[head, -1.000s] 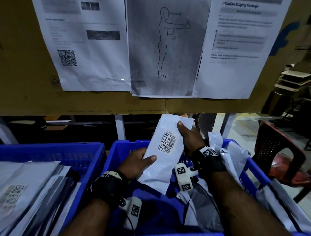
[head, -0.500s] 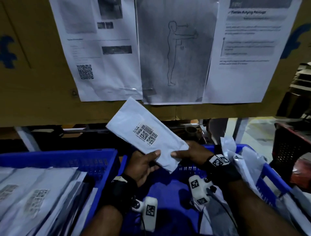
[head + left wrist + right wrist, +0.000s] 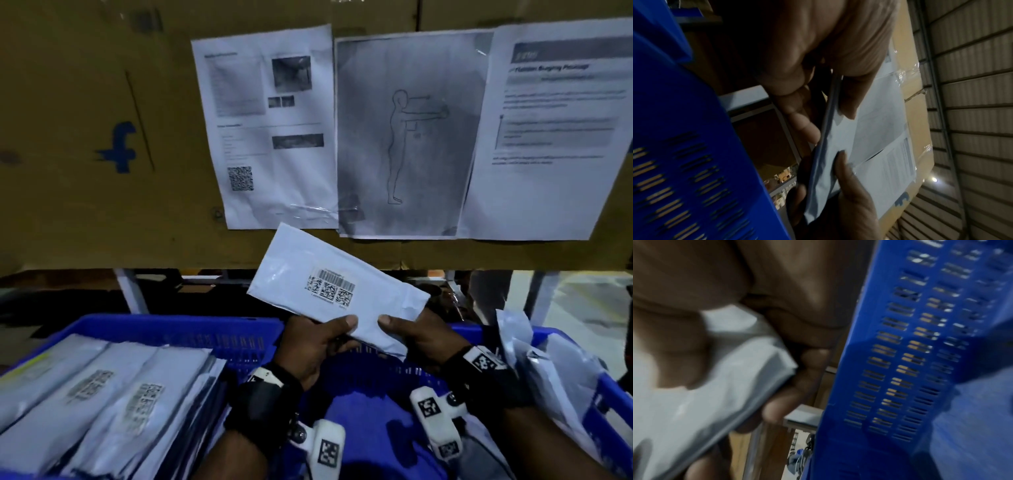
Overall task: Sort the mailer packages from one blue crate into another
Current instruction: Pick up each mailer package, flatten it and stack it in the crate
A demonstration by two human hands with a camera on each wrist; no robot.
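The print on the three taped sheets (image 3: 404, 133) is blurring past reading, only a standing figure's outline and a square code showing, and the right wrist view is smearing nearly everything. The lower ends of both crates are running off the bottom of the head view. The white mailer (image 3: 337, 279) is hanging tilted in the air above the right blue crate (image 3: 613, 394), its barcode label facing up, its upper left corner overlapping the cardboard panel (image 3: 85, 137) behind. Both grips are grasping its lower right end: the left hand (image 3: 313, 346) is pinching the edge with its thumb on top and fingers (image 3: 797, 120) hidden underneath, and the right hand (image 3: 416, 337) is doing the same just beside it, so most of the mailer is reaching up and left, away from both hands. Left of that crate, the left blue crate (image 3: 178, 330) is holding a stack of mailers (image 3: 113, 404), their labels too soft to read.
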